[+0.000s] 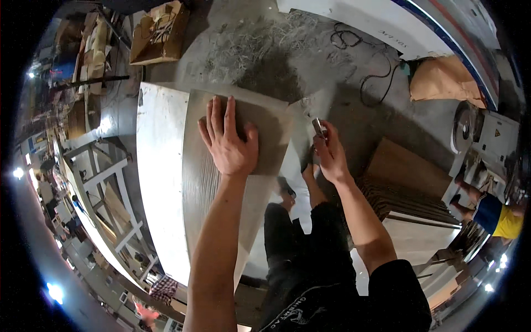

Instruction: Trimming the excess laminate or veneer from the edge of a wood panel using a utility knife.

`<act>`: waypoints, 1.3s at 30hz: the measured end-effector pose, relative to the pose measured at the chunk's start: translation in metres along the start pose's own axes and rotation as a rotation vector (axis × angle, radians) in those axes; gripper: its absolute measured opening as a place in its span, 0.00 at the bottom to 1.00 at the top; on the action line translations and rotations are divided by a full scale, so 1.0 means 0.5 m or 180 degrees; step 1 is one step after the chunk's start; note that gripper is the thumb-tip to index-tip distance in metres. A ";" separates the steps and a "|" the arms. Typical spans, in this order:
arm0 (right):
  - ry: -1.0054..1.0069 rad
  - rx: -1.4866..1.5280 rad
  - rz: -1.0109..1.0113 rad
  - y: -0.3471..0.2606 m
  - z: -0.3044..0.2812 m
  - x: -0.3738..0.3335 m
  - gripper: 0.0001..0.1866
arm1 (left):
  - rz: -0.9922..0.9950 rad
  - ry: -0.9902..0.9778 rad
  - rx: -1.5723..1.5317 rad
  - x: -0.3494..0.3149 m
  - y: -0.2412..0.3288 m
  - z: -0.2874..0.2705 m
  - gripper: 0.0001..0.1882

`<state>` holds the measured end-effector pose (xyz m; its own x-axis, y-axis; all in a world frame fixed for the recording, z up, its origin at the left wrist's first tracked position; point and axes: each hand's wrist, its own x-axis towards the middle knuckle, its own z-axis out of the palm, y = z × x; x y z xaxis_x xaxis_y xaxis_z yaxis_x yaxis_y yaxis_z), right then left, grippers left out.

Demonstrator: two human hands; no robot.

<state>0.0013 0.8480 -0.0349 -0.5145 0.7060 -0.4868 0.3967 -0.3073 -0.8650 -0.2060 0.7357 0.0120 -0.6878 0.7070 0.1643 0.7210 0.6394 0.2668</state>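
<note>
My left hand [231, 149] lies flat with fingers spread on a grey wood-grain panel [200, 166], near its far end. Beneath that panel, a pale white board [159, 177] sticks out along the left side. My right hand [332, 157] is off the panel's right edge, its fingers closed round a small shiny metal tool [318, 128]. The tool's upper end points up and away from me; its exact kind is too small to make out. A gap separates it from the panel's edge.
Thin shavings [249, 44] litter the floor beyond the panel. A cardboard box [157, 36] of scraps stands far left, a black cable [381, 83] far right. Stacked brown boards [409, 169] are at right, near a person in a yellow top [508, 222]. A white frame [113, 174] stands left.
</note>
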 end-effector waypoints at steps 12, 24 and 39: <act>0.0491 -0.1449 -0.2515 -0.050 0.078 -0.003 0.20 | 0.0085 0.0129 -0.0167 0.003 -0.012 0.012 0.30; -0.0555 -0.2019 -0.1999 0.195 0.271 -0.540 0.19 | 0.0107 0.0279 -0.0264 -0.013 -0.013 0.026 0.30; 0.0549 -0.1961 -0.2159 0.136 0.231 -0.420 0.16 | 0.1004 -0.1396 -0.0326 -0.693 -0.366 -0.254 0.37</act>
<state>0.0486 0.6053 -0.0057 -0.6835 0.7107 0.1665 0.4115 0.5635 -0.7163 -0.1103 0.3353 0.0270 -0.3247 0.9332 -0.1541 0.8597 0.3591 0.3632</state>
